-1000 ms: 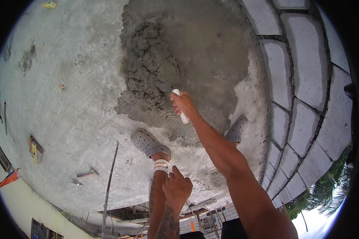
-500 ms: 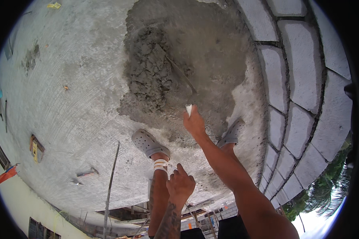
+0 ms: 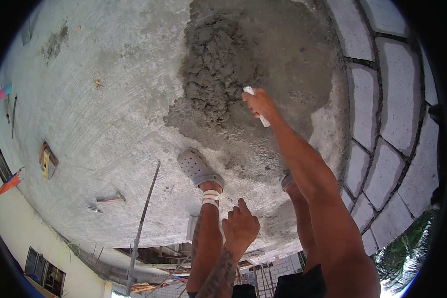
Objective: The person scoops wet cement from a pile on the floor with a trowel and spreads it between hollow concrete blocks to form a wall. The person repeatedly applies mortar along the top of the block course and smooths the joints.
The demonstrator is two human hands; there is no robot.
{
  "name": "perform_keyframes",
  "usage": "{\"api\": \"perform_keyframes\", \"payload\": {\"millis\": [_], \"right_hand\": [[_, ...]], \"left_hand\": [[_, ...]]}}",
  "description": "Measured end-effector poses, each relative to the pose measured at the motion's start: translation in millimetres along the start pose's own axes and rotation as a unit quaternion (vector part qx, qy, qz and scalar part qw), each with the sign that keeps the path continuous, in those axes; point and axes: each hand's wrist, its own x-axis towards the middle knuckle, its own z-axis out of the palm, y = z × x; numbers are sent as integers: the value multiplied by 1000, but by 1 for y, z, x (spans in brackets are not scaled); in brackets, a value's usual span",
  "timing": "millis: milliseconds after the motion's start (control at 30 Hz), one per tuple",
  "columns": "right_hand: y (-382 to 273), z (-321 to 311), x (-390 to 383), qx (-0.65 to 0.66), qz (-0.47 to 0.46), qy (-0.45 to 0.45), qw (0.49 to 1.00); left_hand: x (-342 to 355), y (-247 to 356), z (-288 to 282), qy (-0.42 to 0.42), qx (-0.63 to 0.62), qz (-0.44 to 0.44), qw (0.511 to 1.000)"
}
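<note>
My right hand (image 3: pixel 259 106) grips a white tool handle (image 3: pixel 248 90) over the lower right of a lumpy heap of wet grey mortar (image 3: pixel 213 59); the blade is hard to make out. A smoother wet patch (image 3: pixel 293 54) surrounds the heap on the concrete. My left hand (image 3: pixel 239 226) is low in the view beside my leg, its fingers curled, with a small pale item by them that I cannot make out. My grey clog (image 3: pixel 193 166) stands just below the mortar; the other is mostly hidden behind my right arm.
Pale blocks with dark joints (image 3: pixel 362 109) line the right side. On the concrete (image 3: pixel 109 124) lie a long metal rod (image 3: pixel 149 198), a wood-and-yellow object (image 3: pixel 48 161) and smaller scraps. A cream wall with a window (image 3: pixel 44 268) is at lower left.
My right hand dipped toward me half a second ago and has since moved up to the heap with the handle. The view has shifted, moving the mortar rightward in the picture.
</note>
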Motion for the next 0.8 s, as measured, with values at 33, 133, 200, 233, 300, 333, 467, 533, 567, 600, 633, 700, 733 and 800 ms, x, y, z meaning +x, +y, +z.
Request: {"api": "perform_keyframes", "payload": {"millis": [33, 133, 200, 233, 300, 333, 467, 533, 567, 600, 633, 700, 733, 800], "right_hand": [[-5, -5, -10, 0, 4, -10, 1000], [-11, -13, -38, -22, -5, -18, 1000], [-10, -14, -52, -41, -35, -20, 998], [-9, -15, -60, -31, -38, -25, 998], [-4, -23, -81, -12, -63, -20, 998], [-1, -30, -96, -4, -85, -18, 996], [5, -92, -192, -30, -110, -48, 992], [12, -140, -259, -69, -145, -44, 986], [16, -165, -295, -111, -129, -23, 985], [21, -192, -331, -126, -147, -12, 981], [26, -220, -369, -121, -125, 0, 985], [39, -278, -447, -116, -88, 13, 989], [45, -307, -483, -108, -64, 27, 992], [55, -362, -550, -97, 18, 59, 993]], "left_hand": [[0, 0, 1, -4, -1, -1, 1000], [1, -2, 5, 14, 17, -5, 1000], [1, -4, 9, 25, 17, -2, 1000], [1, -6, 12, 31, 17, -4, 999], [4, -10, 18, 38, 24, -4, 999], [6, -12, 22, 42, 28, -3, 999], [14, -24, 40, 44, -4, -1, 999], [11, -23, 55, 41, 38, 14, 998], [3, -23, 65, 50, 36, 50, 997], [-4, -19, 74, 31, 73, 54, 995], [-10, -14, 82, -24, 93, 18, 995], [-28, -1, 94, -59, 87, 46, 993], [-36, 6, 96, -77, 90, 49, 992], [-52, 24, 92, -80, 46, 76, 993]]}}
